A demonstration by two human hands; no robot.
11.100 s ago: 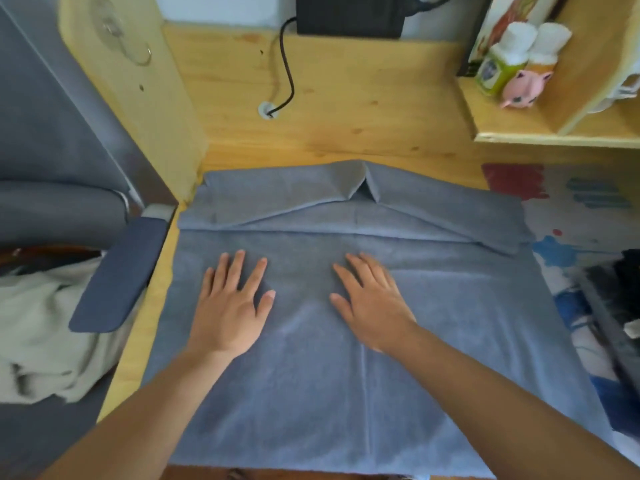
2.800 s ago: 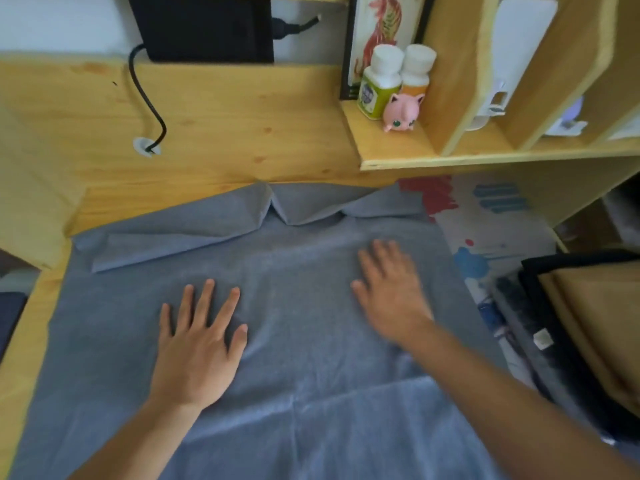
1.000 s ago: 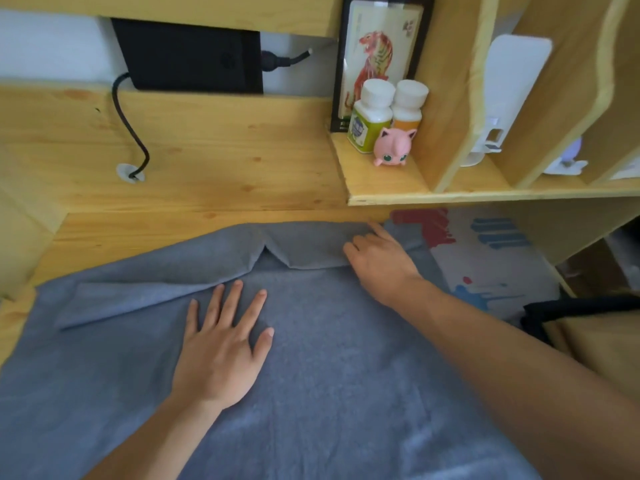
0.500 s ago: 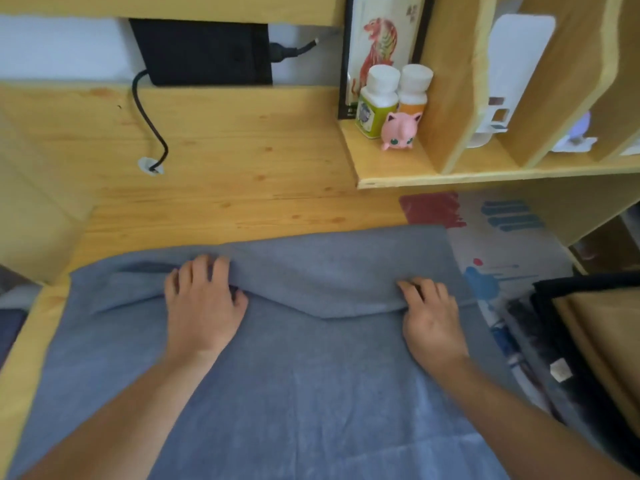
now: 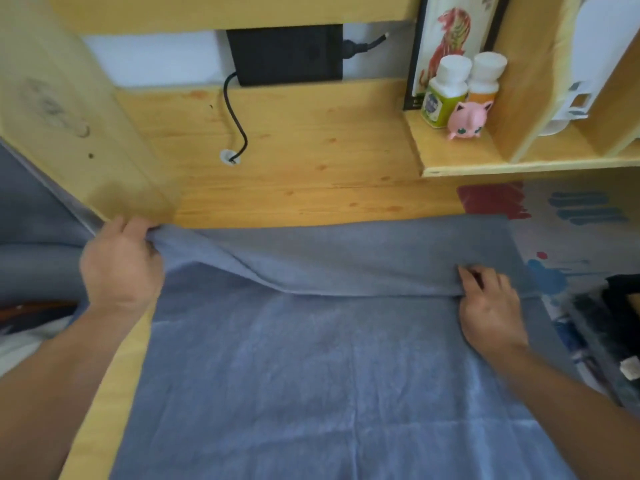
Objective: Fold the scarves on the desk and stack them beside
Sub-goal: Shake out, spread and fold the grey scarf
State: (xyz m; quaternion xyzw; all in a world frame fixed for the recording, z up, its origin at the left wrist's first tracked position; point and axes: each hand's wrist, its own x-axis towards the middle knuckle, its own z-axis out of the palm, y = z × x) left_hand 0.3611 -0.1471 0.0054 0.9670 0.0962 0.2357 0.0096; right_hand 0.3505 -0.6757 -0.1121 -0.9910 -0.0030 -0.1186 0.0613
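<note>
1. Head view: grey scarf (image 5: 311, 375) lies spread over most of the wooden desk (image 5: 311, 188), near edge running out of the bottom of the shot. Far strip is doubled back toward the person, forming a band across the top.
2. Left hand (image 5: 119, 265) grips the far-left corner of that band, fingers curled round the cloth, corner lifted off the desk and pulled out to the left.
3. Right hand (image 5: 491, 313) sits at the right end of the band's loose edge, fingertips tucked under it in a pinch, knuckles low on the cloth.
4. Step in hand, my read: straightening the folded-back band before the next fold. Do it well: keep both ends taut, pull evenly so the fold line runs straight, match the side edges, then lay it down and smooth flat. The middle of the band sags toward the person, so it needs tension.
5. Task looks early; one scarf only partly folded, nothing stacked from it yet.
6. Around: patterned mat (image 5: 571, 230) under the scarf's right side; dark cloth pile (image 5: 620, 327) at the right edge, likely the stacking spot but mostly cut off.
7. Shelf (image 5: 457, 157) at back right holds two bottles (image 5: 460, 88) and a pink toy (image 5: 467, 121); black box (image 5: 287, 53) with cable (image 5: 235, 119) at the back.
8. In the way: wooden side panel (image 5: 69, 116) close beside the left hand limits pulling left; chair (image 5: 31, 237) beyond it.
</note>
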